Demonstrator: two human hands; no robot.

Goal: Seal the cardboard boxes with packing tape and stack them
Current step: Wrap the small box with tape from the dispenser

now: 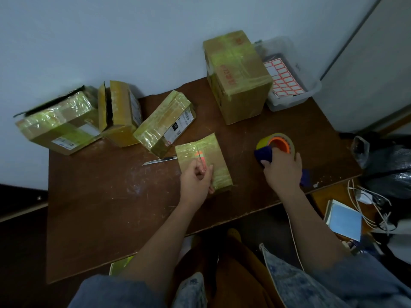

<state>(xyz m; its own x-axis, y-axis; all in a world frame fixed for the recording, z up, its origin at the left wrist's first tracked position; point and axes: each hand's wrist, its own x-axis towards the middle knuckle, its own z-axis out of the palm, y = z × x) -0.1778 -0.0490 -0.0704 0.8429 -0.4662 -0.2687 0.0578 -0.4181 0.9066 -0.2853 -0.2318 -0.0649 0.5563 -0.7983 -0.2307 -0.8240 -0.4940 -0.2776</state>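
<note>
A small flat cardboard box (213, 150) wrapped in tape lies mid-table. My left hand (196, 181) rests on its near left part and pinches something thin at the top face; what it is I cannot tell. My right hand (281, 167) grips a blue tape dispenser (264, 154) carrying a yellowish tape roll with an orange core (279, 143), set on the table right of the box. A large taped box (238, 78) stands at the back. Three more boxes lie at the left: one (164, 123), one with an open flap (119, 112) and one (60, 123) overhanging the table's left edge.
A utility knife (159, 161) lies just left of the small box. A clear plastic bin with label sheets (291, 85) sits at the back right. The brown table (106, 207) has worn bare wood in front. Cables, a notebook (344, 221) and dark bags crowd the floor at right.
</note>
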